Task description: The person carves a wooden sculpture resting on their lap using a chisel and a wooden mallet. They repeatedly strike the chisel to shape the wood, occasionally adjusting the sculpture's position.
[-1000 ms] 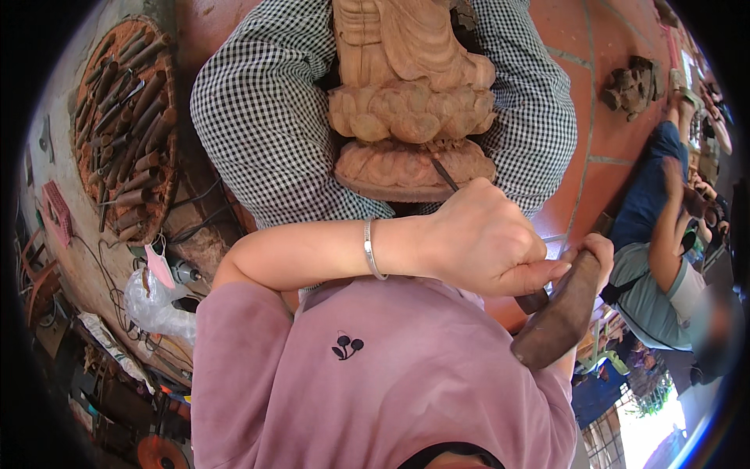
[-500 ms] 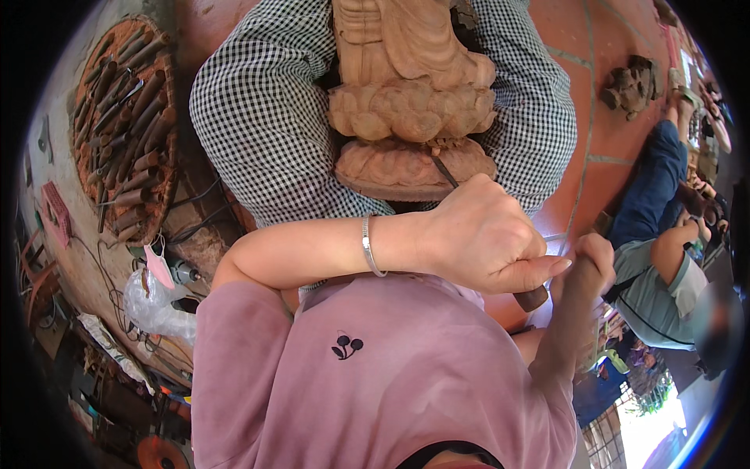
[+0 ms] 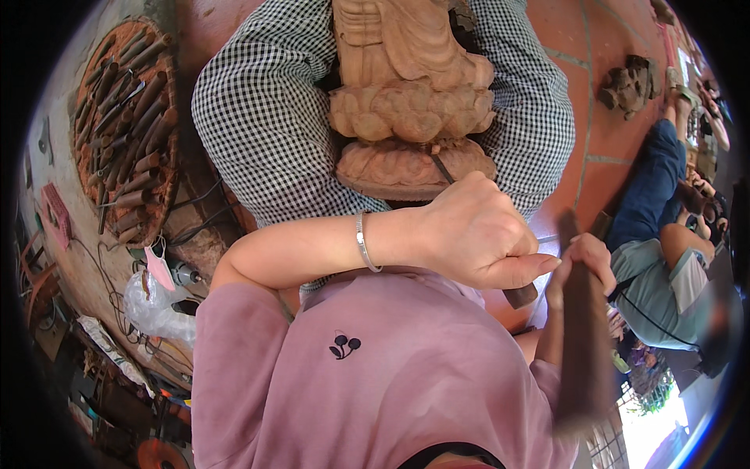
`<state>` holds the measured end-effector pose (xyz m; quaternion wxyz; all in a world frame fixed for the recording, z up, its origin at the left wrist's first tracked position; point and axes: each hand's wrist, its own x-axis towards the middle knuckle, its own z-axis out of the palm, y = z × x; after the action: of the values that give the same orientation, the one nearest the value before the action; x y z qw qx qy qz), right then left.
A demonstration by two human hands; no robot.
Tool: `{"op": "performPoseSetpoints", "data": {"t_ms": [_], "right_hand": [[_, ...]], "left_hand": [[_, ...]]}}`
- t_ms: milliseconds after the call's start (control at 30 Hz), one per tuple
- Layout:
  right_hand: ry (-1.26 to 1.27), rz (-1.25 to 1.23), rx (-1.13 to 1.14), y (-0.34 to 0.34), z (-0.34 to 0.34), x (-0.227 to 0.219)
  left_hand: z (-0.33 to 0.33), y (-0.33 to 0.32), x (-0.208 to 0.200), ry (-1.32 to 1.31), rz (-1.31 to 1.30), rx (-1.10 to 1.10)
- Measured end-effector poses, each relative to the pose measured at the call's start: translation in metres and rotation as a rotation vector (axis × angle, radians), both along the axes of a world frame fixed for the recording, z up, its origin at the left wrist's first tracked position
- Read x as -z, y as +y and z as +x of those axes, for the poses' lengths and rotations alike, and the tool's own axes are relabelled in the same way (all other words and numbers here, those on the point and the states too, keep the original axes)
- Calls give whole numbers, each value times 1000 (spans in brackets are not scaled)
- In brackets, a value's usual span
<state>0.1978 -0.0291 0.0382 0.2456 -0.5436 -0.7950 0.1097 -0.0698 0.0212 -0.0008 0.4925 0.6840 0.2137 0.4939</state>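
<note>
A carved wooden statue (image 3: 406, 113) with a lotus-petal base stands between my knees, its upper part cut off by the picture's top edge. My left hand (image 3: 480, 234), with a bracelet on its wrist, is wrapped round a chisel (image 3: 443, 168). The chisel's thin dark blade meets the lower tier of the base, and the butt of its wooden handle sticks out below my fist. On the right, my right hand (image 3: 590, 262) grips a long dark wooden mallet (image 3: 584, 352), blurred at its lower end. The mallet is apart from the chisel handle.
A round basket (image 3: 172, 94) full of chisels and wood shavings lies at the left. Below it are a pink mask (image 3: 160, 268), a clear plastic bag (image 3: 148, 309) and cables. A rough wood piece (image 3: 630, 87) rests on the tiles at right, near a seated person (image 3: 664, 289).
The mallet, not visible before, now shows in front of my right forearm. My left hand has shifted slightly left with the chisel; the statue stays in place.
</note>
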Motion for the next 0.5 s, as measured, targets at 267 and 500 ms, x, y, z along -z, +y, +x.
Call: {"op": "performPoseSetpoints", "data": {"t_ms": [267,500], "right_hand": [[349,207,-111,10,-17,7],[146,7,-46,4,5,10]], "left_hand": [[-1,0,5,-17,3,39],[-6,3,5,-72,-23,99]]}}
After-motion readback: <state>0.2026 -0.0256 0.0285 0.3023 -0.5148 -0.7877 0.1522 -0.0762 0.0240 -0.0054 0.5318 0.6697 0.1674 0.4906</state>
